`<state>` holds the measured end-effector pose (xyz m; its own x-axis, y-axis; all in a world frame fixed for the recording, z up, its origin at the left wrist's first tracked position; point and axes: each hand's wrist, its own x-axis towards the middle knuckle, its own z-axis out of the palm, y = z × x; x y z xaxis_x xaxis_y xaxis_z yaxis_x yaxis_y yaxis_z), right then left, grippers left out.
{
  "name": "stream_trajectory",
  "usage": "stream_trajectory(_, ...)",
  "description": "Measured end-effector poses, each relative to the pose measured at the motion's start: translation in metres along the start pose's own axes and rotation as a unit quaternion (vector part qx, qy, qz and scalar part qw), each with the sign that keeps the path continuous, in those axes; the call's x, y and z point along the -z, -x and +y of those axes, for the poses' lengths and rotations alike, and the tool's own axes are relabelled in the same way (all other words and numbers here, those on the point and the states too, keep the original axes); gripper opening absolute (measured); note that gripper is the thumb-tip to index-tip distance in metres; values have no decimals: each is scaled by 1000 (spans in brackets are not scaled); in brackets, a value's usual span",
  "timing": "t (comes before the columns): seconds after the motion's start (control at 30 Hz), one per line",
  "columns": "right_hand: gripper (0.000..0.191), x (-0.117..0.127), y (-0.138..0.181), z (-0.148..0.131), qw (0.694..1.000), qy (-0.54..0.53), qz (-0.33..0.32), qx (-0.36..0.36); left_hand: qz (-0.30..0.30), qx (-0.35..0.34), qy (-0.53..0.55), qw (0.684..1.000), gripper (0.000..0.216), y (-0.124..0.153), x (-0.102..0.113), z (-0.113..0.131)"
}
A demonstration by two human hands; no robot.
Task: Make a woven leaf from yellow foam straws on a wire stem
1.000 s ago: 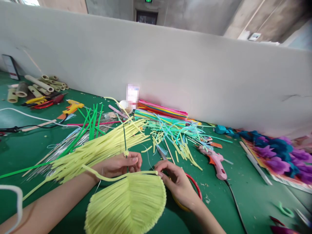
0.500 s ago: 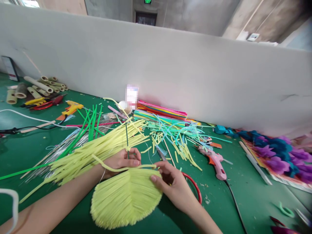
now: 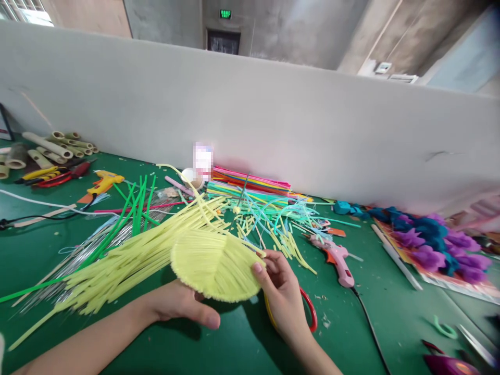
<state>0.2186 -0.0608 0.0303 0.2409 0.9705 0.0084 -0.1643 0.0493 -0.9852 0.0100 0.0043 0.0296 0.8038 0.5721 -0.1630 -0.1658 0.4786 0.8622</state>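
Two bare hands (image 3: 280, 286) with slim wrists (image 3: 150, 306) and uncovered, gently tapering forearms (image 3: 97, 334)

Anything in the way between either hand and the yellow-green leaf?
Nothing visible. The right hand pinches the leaf directly at its right edge. The leaf partly covers the left hand, whose fingers are hidden, so contact there can't be told.

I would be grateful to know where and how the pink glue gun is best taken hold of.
Probably by the handle, coming from the near right, palm against its back. The pink glue gun lies on its side, handle toward the person, with the nozzle pointing away left and the trigger on the left. The cord leaves the handle's near end.
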Motion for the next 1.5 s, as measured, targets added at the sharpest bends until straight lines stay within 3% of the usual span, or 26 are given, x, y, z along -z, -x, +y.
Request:
stream_trajectory(0.17,32,0,0,-8,1000,22,7,-9,138,5,121,983,59,-5,-3,-1)
stream_trajectory(0.23,29,0,-1,-9,1000,3,-4,-23,159,10,157,975,52,-8,-1,1)
stream_trajectory(0.4,25,1,-2,-10,990,-102,-16,-94,150,19,197,969,47,-11,3,4)
stream_trajectory(0.5,24,3,-2,-13,973,-153,-54,-161,165,27,197,966,41,-9,4,4)
stream_trajectory(0.6,23,5,-2,-14,962,-161,-111,-189,178,35,189,965,38,-8,4,5)
stream_trajectory(0.9,26,10,0,-11,943,-141,-210,-215,132,28,158,978,32,-7,1,11)
stream_trajectory(1.03,26,10,-2,-15,951,-116,-222,-179,154,32,185,970,33,-8,4,13)
stream_trajectory(1.2,19,8,-1,-14,989,95,-109,-20,190,18,210,959,28,-8,7,12)
stream_trajectory(1.3,10,6,3,-12,961,247,-33,122,174,10,218,960,30,-8,4,10)
stream_trajectory(1.37,10,4,4,-12,944,278,-14,176,163,3,220,962,32,-9,1,7)
stream_trajectory(1.5,13,3,3,-13,962,234,-45,132,152,-1,167,974,32,-12,6,3)
